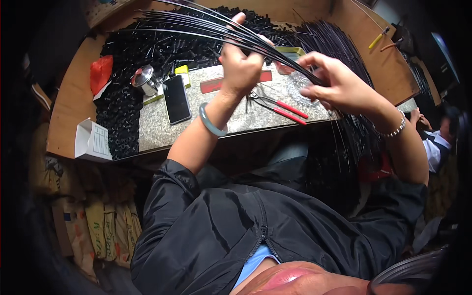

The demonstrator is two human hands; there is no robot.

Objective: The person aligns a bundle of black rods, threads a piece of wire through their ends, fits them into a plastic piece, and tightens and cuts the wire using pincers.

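A bundle of thin black rods point(196, 24) stretches slantwise above the worktop, fanned out at its far left end. My right hand point(341, 81) pinches its gathered right end between thumb and fingers. My left hand point(242, 64) is closed about the middle of the bundle, with a finger raised above the rods; part of its grip is hidden. Below the hands, red-handled pliers point(280, 105) lie on a speckled grey slab point(152, 128). A clear glass dish point(297, 88) sits under my right hand, and a red flat bar point(211, 85) lies behind my left wrist.
A phone point(176, 101), a shiny metal container point(145, 78) and a white box point(92, 141) stand to the left. Small black tubular parts point(118, 118) heap around the slab. More black rods point(334, 44) pile at right, inside the wooden rim point(66, 118). Another person point(435, 142) is far right.
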